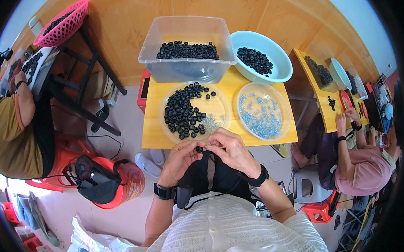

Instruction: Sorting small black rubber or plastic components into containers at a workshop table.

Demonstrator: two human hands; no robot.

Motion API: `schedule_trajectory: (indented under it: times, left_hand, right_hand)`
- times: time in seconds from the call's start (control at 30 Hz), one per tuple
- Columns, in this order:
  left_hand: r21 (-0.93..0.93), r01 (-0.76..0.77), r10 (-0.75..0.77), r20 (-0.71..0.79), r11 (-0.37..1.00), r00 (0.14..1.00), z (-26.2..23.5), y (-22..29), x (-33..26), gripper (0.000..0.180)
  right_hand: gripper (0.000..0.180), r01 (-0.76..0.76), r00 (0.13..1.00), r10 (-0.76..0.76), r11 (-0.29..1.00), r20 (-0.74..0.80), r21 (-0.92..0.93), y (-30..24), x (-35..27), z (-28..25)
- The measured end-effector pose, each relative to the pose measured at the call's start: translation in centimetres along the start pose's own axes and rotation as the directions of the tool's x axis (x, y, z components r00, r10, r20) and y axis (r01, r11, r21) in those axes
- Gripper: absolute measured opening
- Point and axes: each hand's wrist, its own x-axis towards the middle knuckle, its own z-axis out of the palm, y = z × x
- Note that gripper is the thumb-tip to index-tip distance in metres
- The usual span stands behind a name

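A yellow wooden worktop [151,128] bears a shallow, round, clear plastic tray [219,108] of loose black pieces [179,111]. Good work here probably calls for a light, steady pinch, fingertips close together. The right hand [233,150] has its fingers drawn nearly together; what they hold I cannot tell. The left hand [181,159] pinches a small, round black piece [199,149] just off the worktop's near edge.

Lettering: none legible. White plastic bag [92,242] on the floor carries small red marks, too small to make out. Red bucket [133,185] shows pale printed shapes on its side; no characters resolvable.
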Motion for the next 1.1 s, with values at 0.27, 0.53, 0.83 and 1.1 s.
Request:
schedule_trajectory:
  times: [0.27,0.53,0.83,1.1]
  left_hand:
    - [0.027,-0.099,0.099,-0.011,0.995,0.995,0.3,0.1,0.0,0.019]
    - [0.068,-0.130,0.132,-0.022,0.989,0.991,0.9,-0.4,0.4,0.020]
    - [0.100,-0.162,0.165,-0.030,0.982,0.986,1.0,-1.0,0.6,0.017]
    - [0.211,-0.197,0.203,-0.008,0.958,0.979,1.2,-1.3,0.4,0.016]
  right_hand:
    - [0.011,-0.031,0.999,0.031,0.999,-0.036,-0.008,0.6,-0.7,0.2]
    - [0.008,-0.027,0.995,0.028,1.000,-0.097,0.011,0.7,-1.1,1.0]
    - [0.011,-0.162,0.977,0.179,0.976,-0.112,0.149,0.4,-1.6,1.3]
    - [0.008,-0.241,0.965,0.259,0.932,-0.031,0.271,1.1,-1.9,1.1]
